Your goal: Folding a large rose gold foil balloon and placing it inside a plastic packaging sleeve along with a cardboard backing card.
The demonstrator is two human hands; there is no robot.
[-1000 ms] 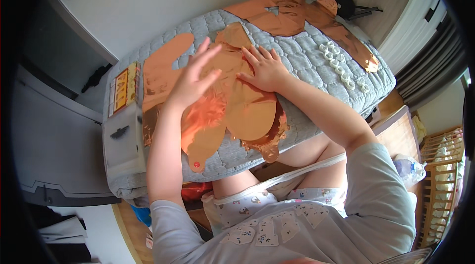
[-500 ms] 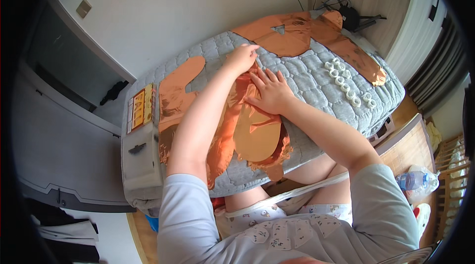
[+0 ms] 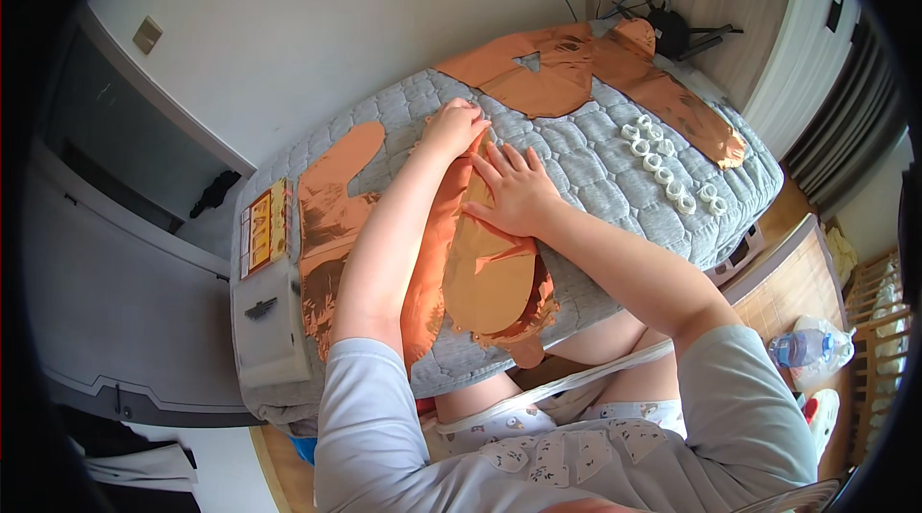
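A copper-coloured foil balloon [image 3: 492,294], uninflated and creased, lies before me on the grey quilted bed [image 3: 461,374]. At its far end my left hand [image 3: 453,132] pinches the foil edge, fingers closed. My right hand [image 3: 520,194] rests on the foil just beside it, palm down and fingers spread. Part of the balloon is hidden under my hands and left forearm. To the left a second flat foil balloon [image 3: 331,194] is spread out, partly behind my left arm. More flat copper foil balloons [image 3: 547,83] lie at the far side.
Several small white rolls [image 3: 653,163] sit in a row on the bed's right. A printed package [image 3: 266,228] and a whitish pouch [image 3: 272,326] lie along the left edge. A black router [image 3: 672,33] stands at the far right corner. A plastic bottle [image 3: 805,348] is at the lower right.
The view has shifted slightly. My left fingers have curled in at the foil's far edge, and the foil strip beside my left forearm looks straighter. My right hand stays flat on the balloon.
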